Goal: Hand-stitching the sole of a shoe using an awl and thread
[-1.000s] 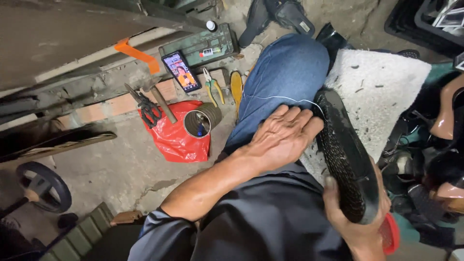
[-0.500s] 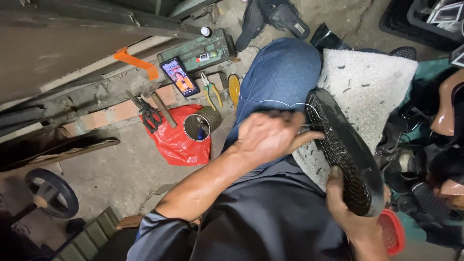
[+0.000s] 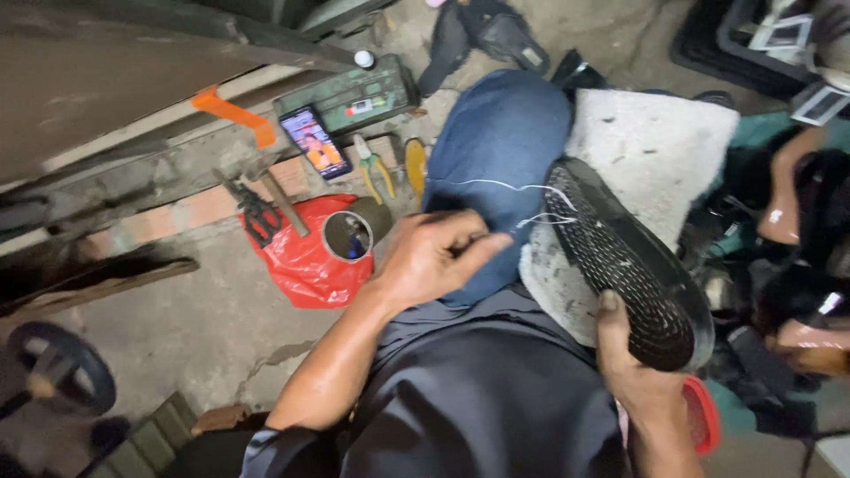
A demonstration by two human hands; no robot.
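Observation:
My right hand (image 3: 642, 376) grips the heel end of a black shoe (image 3: 624, 265), turned so its dotted sole faces up, resting over a white fleece cloth (image 3: 655, 150) on my lap. My left hand (image 3: 434, 257) is closed on a thin white thread (image 3: 496, 186) that runs taut from my fingers across my blue-jeaned knee (image 3: 500, 142) to the shoe's edge. Whether a needle is in my fingers is too small to tell.
On the floor to the left lie a red plastic bag (image 3: 305, 261), a round tin (image 3: 347, 235), a hammer (image 3: 279, 199), pliers (image 3: 372, 168), a lit phone (image 3: 316, 142) and a green metal box (image 3: 354, 97). Shoes are piled at the right (image 3: 797, 221).
My left hand has closed into a fist and pulled leftward away from the shoe, drawing the thread taut. The shoe has tilted slightly in my right hand.

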